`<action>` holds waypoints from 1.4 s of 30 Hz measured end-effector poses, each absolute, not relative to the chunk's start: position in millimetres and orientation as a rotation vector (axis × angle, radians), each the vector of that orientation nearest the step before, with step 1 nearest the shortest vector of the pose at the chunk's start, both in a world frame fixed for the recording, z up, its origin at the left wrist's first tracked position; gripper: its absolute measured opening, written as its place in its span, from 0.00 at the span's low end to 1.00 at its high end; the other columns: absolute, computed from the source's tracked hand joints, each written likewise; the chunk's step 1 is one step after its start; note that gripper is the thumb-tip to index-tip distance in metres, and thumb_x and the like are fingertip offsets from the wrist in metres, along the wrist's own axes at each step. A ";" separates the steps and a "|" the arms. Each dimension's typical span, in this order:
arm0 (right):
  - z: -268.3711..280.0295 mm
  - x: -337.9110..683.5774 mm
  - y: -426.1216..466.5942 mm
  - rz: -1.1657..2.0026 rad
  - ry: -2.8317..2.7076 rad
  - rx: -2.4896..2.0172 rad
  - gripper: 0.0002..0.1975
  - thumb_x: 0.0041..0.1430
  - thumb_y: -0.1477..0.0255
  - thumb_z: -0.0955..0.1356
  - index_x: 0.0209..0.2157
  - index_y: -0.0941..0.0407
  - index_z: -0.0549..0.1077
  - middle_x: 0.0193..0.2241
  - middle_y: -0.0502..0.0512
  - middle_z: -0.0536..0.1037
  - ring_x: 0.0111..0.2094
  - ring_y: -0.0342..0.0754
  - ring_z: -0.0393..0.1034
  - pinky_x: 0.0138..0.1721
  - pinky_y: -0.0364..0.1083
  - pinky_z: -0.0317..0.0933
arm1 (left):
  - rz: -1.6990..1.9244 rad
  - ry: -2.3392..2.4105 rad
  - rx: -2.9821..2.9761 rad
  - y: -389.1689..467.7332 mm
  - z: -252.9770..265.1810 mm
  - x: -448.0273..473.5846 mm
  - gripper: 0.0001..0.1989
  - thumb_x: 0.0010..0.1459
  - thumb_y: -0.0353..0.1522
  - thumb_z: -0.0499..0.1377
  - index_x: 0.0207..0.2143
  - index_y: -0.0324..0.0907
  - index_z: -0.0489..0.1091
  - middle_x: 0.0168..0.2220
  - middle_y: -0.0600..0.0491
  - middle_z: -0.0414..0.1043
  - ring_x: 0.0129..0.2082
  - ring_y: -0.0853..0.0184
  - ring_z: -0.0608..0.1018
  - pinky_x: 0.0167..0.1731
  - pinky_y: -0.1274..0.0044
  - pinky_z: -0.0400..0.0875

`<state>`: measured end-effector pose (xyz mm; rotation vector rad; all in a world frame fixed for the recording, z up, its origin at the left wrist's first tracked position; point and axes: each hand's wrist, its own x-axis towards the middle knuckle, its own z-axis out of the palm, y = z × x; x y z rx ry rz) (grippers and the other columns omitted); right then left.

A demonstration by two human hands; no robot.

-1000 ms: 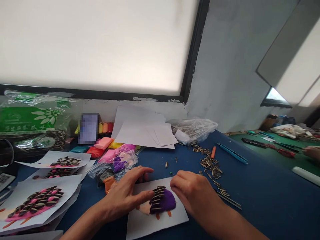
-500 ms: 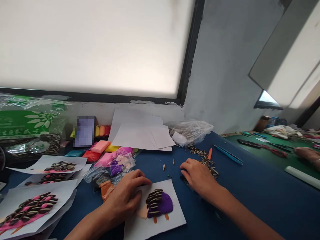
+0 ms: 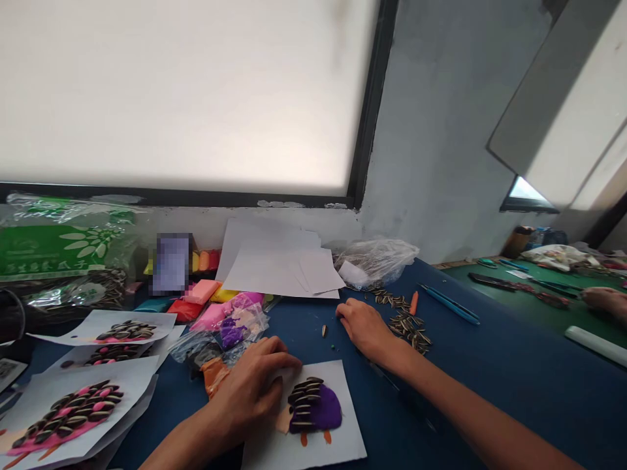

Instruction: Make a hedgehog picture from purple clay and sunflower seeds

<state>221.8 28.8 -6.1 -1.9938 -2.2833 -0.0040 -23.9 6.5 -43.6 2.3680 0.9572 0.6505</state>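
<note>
A white paper card (image 3: 343,444) lies before me, bearing a flattened purple clay shape (image 3: 327,410) with a peach clay end and two small orange feet. Rows of striped sunflower seeds (image 3: 304,395) cover the left part of the purple clay. My left hand (image 3: 259,378), fingers bent, presses and holds the card's upper left edge. On the blue tabletop to the upper right, my right hand (image 3: 363,329) is closed in a pinch over a sunflower seed, which the fingertips hide. Another single sunflower seed (image 3: 324,331) lies just left of it.
Loose seeds (image 3: 410,329), an orange stick (image 3: 414,303) and blue tweezers (image 3: 449,304) lie right. Bagged clay (image 3: 235,326) and seed-covered pictures (image 3: 73,418) are left; white sheets (image 3: 274,261) and a plastic bag (image 3: 377,261) stand behind. A co-worker's hand (image 3: 605,300) shows far right.
My right hand has moved left and slightly away from me, and its fingers now cover a seed that lay in the open. My left hand stays on the card.
</note>
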 end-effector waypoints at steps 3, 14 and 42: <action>-6.4 222.5 27.5 -0.010 -2.286 -1.959 0.13 0.64 0.84 0.61 0.39 0.60 0.76 0.38 0.62 0.77 0.40 0.51 0.73 0.40 0.46 0.62 | 0.663 0.944 2.371 6.5 -44.7 -24.0 0.22 0.46 0.21 0.50 0.40 0.45 0.75 0.38 0.50 0.69 0.39 0.61 0.72 0.42 0.70 0.68; 12.7 206.4 -44.0 0.346 -2.117 -1.499 0.12 0.65 0.84 0.60 0.40 0.57 0.72 0.38 0.55 0.74 0.37 0.46 0.70 0.39 0.44 0.64 | 0.729 0.918 2.367 6.8 -53.4 -26.2 0.24 0.49 0.22 0.49 0.45 0.47 0.74 0.39 0.51 0.69 0.39 0.62 0.72 0.41 0.70 0.68; 3.4 201.8 -56.3 0.464 -2.243 -1.585 0.10 0.61 0.82 0.67 0.34 0.54 0.79 0.32 0.50 0.79 0.33 0.44 0.73 0.35 0.43 0.59 | 0.631 0.895 2.603 0.2 -47.2 -26.3 0.37 0.48 0.16 0.49 0.55 0.55 0.70 0.46 0.49 0.67 0.42 0.60 0.71 0.41 0.68 0.68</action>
